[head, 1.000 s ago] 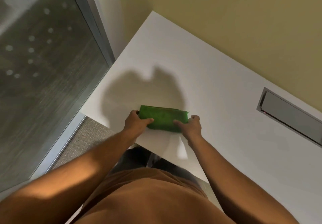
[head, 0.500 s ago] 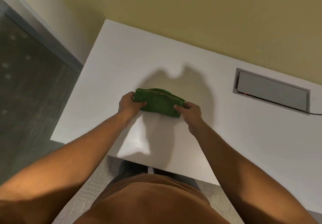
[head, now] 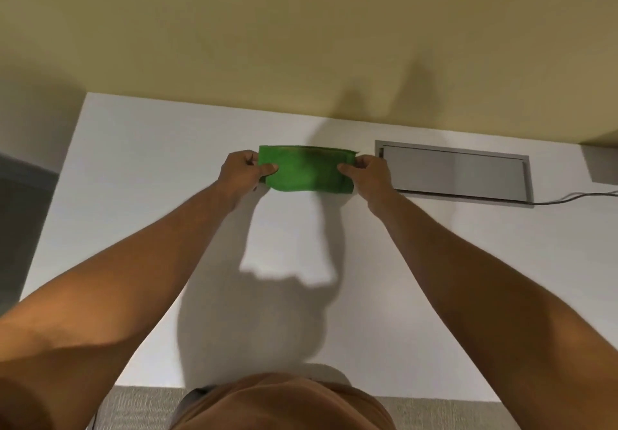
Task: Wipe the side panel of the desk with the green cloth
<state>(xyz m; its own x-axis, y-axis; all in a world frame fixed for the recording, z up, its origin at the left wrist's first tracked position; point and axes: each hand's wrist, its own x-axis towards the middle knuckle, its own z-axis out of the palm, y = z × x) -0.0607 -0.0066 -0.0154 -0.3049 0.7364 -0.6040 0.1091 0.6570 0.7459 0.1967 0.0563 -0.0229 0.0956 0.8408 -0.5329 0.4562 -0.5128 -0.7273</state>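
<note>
A folded green cloth (head: 306, 168) lies flat on the white desk top (head: 150, 195), near the desk's back edge by the yellow wall. My left hand (head: 242, 170) pinches the cloth's left end with thumb on top. My right hand (head: 369, 172) pinches its right end the same way. Both arms are stretched out over the desk. The desk's side panel is not visible from this angle.
A grey cable hatch (head: 454, 173) is set into the desk just right of my right hand, with a grey cable (head: 568, 198) running off to the right. A grey object (head: 602, 162) sits at the far right. Carpet (head: 147, 408) lies below the desk's front edge.
Both hands have moved the cloth away from the desk's front edge to near the back edge. The view has swung to face the wall squarely.
</note>
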